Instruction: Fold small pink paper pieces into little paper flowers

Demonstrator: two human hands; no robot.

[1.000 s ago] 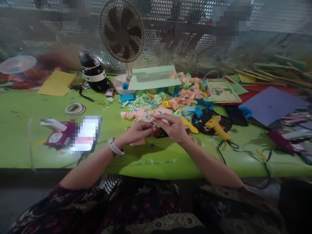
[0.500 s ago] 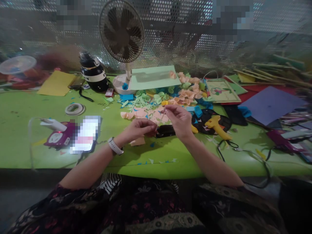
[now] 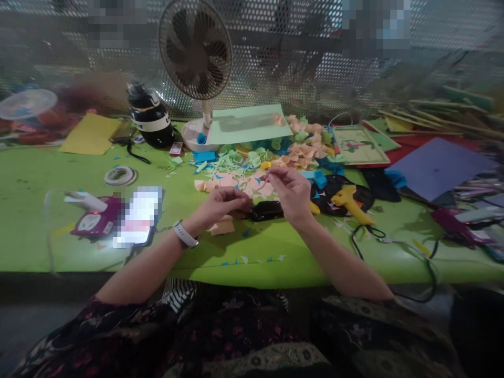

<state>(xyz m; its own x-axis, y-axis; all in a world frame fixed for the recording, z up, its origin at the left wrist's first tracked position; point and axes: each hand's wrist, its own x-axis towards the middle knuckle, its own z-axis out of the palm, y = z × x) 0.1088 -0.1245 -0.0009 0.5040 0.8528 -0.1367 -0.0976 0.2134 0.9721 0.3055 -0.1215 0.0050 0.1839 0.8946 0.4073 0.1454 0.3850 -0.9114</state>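
My left hand (image 3: 224,209), with a white watch band at its wrist, is closed in a pinch low over the table; whatever sits in its fingertips is too small to make out. Higher and to the right, my right hand (image 3: 293,193) pinches too, thumb against forefinger. A thin pale sliver shows at its fingertips, but I cannot tell what it is. Between the hands lies a glossy black object (image 3: 268,211). Peach paper scraps (image 3: 228,180) are spread just beyond them, and a small peach paper piece (image 3: 222,226) lies below my left hand.
Paper flowers (image 3: 305,152) and green cuttings (image 3: 236,157) heap behind the hands, before a fan (image 3: 197,52). A yellow glue gun (image 3: 350,203) with its cable lies right. Left are a phone (image 3: 142,215), a tape roll (image 3: 120,176) and a purple power strip (image 3: 98,223).
My left hand has shifted slightly left and up, so more of the glossy black object shows. My right hand stays almost in place, still pinching.
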